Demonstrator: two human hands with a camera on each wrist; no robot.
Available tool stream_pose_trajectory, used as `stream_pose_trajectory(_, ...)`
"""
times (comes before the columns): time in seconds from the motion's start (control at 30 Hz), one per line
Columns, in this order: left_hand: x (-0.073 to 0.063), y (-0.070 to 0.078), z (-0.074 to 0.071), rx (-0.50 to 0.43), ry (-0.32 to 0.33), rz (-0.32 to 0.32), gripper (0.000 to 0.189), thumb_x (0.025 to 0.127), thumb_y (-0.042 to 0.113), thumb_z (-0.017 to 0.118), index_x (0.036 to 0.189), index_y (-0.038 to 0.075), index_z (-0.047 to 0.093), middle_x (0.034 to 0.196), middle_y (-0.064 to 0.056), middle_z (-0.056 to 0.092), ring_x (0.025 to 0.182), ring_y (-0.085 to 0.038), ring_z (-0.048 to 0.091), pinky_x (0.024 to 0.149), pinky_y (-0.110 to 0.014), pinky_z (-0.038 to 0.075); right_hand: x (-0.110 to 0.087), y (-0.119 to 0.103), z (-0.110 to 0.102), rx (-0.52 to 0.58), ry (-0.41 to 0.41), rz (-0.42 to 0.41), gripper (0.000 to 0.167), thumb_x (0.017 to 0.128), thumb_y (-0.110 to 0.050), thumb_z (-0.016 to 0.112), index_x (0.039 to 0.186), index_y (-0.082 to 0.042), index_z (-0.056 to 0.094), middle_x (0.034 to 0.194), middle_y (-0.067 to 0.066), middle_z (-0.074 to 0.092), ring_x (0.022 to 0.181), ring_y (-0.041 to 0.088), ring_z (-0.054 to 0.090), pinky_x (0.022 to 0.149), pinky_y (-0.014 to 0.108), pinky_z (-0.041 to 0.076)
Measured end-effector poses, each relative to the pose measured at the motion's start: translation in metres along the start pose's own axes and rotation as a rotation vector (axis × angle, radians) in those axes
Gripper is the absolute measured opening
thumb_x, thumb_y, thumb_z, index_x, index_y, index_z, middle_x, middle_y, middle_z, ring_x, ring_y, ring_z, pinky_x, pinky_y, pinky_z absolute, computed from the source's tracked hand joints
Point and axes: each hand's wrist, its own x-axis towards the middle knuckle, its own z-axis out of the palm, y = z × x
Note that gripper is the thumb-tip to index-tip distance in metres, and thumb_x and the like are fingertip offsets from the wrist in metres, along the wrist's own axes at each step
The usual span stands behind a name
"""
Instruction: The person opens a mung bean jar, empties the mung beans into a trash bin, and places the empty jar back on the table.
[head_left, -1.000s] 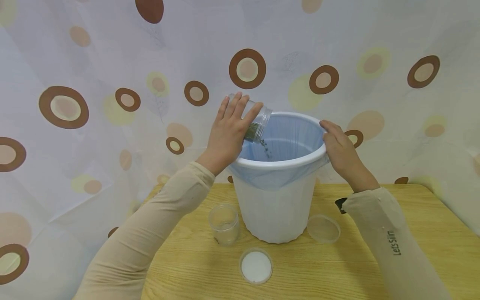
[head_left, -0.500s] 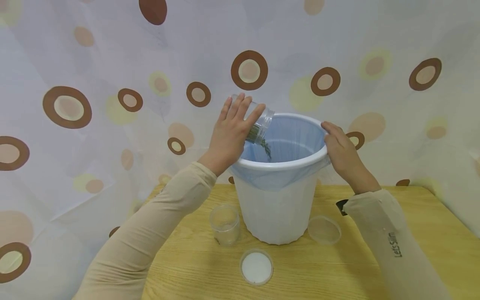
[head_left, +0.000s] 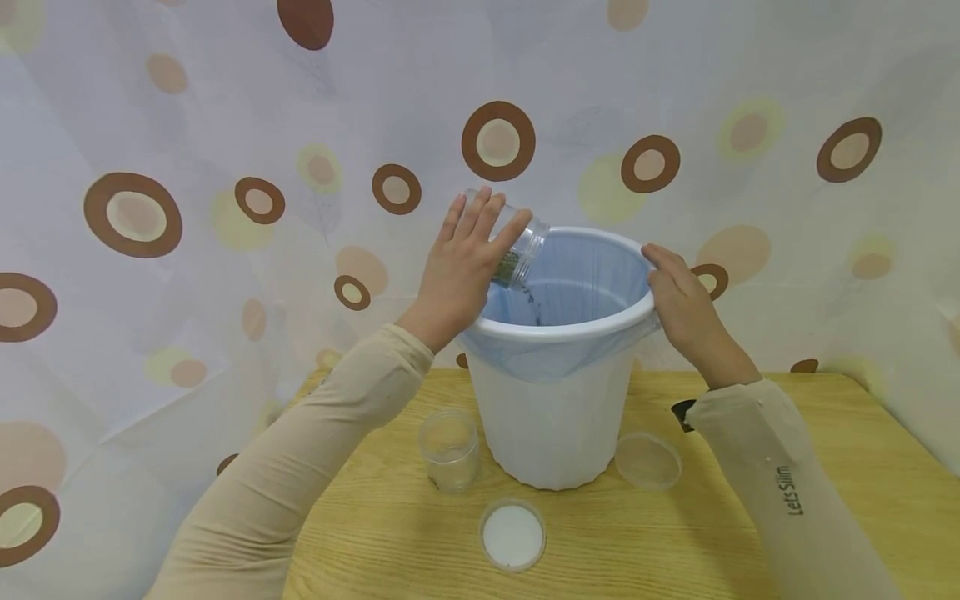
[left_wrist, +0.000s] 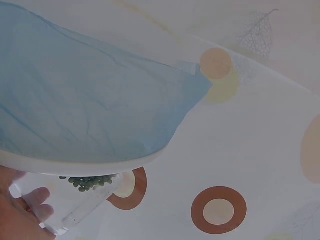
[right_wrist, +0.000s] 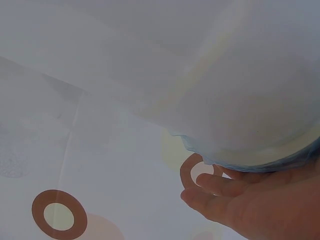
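In the head view my left hand point(head_left: 461, 271) grips a clear screw-top jar point(head_left: 534, 239), tipped with its mouth down to the right over a white trash can point(head_left: 555, 425). A thin stream of small green beans point(head_left: 531, 302) falls from the jar's mouth into the can. More beans point(left_wrist: 90, 182) lie along the jar's lower side in the left wrist view. A blue liner bag point(head_left: 577, 267) covers the can's inside and folds over its rim. My right hand point(head_left: 686, 312) holds the rim on the right; its fingers point(right_wrist: 220, 185) lie along the outside in the right wrist view.
On the wooden table point(head_left: 390, 542) a clear open jar point(head_left: 450, 454) stands left of the can. A round lid with a white disc point(head_left: 513, 535) lies in front, and a clear round lid point(head_left: 648, 460) at the right. A patterned curtain point(head_left: 570, 83) hangs behind.
Beans keep streaming from the tilted jar; the stream was thicker half a second ago and is thinner now. Both hands stay in nearly the same places.
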Motion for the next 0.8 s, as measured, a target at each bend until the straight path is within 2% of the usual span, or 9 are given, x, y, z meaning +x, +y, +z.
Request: stream_pose_trajectory(0.8, 0.0022, 0.0001, 0.0022, 0.032, 0.005, 0.034, 0.074, 0.083, -0.017, 0.045, 0.145, 0.021, 0.038, 0.15, -0.014, 0.032, 0.145, -0.029, 0.018, 0.117, -0.037, -0.003, -0.0007, -0.001, -0.0002, 0.001, 0.001, 0.004, 0.056, 0.101, -0.024, 0.018, 0.15, 0.004, 0.021, 0.158, 0.021, 0.013, 0.145, 0.039, 0.008, 0.114, 0.056, 0.009)
